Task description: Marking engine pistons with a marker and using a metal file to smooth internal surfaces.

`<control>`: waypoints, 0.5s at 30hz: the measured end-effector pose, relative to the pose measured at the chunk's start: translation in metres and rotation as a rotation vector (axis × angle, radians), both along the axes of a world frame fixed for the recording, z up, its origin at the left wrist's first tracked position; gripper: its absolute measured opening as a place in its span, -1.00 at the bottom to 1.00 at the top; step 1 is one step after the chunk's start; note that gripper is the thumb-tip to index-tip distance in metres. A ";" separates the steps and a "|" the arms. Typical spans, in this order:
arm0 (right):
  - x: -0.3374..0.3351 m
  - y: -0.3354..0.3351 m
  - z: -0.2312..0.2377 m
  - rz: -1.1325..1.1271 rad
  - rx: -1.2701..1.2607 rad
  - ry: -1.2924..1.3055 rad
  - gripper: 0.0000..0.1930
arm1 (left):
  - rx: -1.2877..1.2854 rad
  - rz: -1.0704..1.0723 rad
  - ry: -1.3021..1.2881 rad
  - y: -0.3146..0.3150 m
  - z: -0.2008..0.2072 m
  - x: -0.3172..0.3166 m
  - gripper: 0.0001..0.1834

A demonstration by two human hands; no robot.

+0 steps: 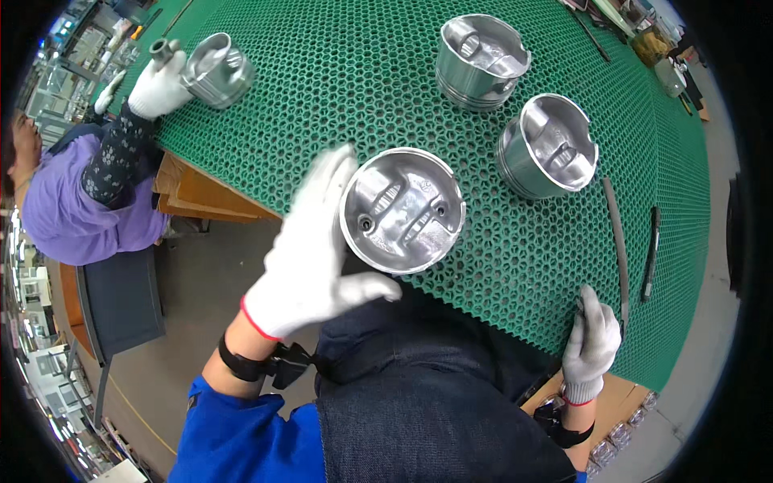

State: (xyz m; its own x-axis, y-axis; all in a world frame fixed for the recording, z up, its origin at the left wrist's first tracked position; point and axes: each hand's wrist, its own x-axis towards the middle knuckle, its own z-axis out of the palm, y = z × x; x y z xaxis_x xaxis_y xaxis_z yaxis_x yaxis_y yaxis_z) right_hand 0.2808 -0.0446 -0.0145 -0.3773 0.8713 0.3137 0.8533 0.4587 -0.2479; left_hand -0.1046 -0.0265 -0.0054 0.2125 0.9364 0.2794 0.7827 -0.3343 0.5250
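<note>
A bright metal piston (403, 211) stands hollow side up at the front edge of the green honeycomb mat (362, 97). My left hand (310, 249), in a white glove and slightly blurred, lies along its left side. Its fingers are stretched out and the thumb spread below the rim; I cannot tell whether it touches the wall. At the right, my gloved right hand (594, 338) rests on the mat with fingers closed. A small dark bit shows at its fingertips, too hidden to name. Just beyond it lies a long grey metal strip (617, 233).
Two more pistons, one at far centre (481, 64) and one at right (549, 146), stand on the mat. A shorter dark bar (651, 253) lies farther right. At far left, a co-worker's gloved hand (161, 84) is at another piston (217, 72). Several metal parts (620, 435) sit below the right edge.
</note>
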 end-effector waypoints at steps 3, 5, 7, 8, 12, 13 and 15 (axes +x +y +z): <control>-0.002 -0.003 0.000 -0.023 0.017 -0.012 -0.57 | 0.096 -0.138 -0.079 0.002 0.007 0.022 0.12; -0.004 -0.004 0.002 -0.029 0.028 -0.037 -0.53 | 0.193 -0.223 0.091 -0.001 0.025 0.036 0.00; -0.005 -0.004 0.001 -0.039 0.023 -0.035 -0.52 | 0.130 -0.214 -0.121 0.006 0.013 0.050 0.01; -0.007 -0.003 0.001 -0.047 0.011 -0.018 -0.51 | 0.054 -0.354 -0.255 0.011 -0.002 0.053 0.01; -0.010 0.001 0.001 -0.030 0.053 0.021 -0.52 | -0.052 -0.289 -0.528 -0.005 -0.024 0.067 0.22; -0.012 0.000 0.002 -0.035 0.052 0.019 -0.53 | 0.004 -0.378 -0.355 -0.005 -0.018 0.064 0.58; -0.009 0.000 0.004 -0.044 0.049 0.020 -0.53 | 0.062 -0.398 -0.316 -0.005 -0.013 0.075 0.67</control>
State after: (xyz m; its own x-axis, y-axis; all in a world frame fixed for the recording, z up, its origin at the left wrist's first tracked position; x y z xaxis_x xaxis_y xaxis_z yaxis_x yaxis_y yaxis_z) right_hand 0.2718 -0.0442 -0.0107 -0.3321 0.8702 0.3639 0.8679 0.4330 -0.2434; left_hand -0.0300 -0.0320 -0.0189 0.4455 0.7796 0.4401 0.3943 -0.6122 0.6853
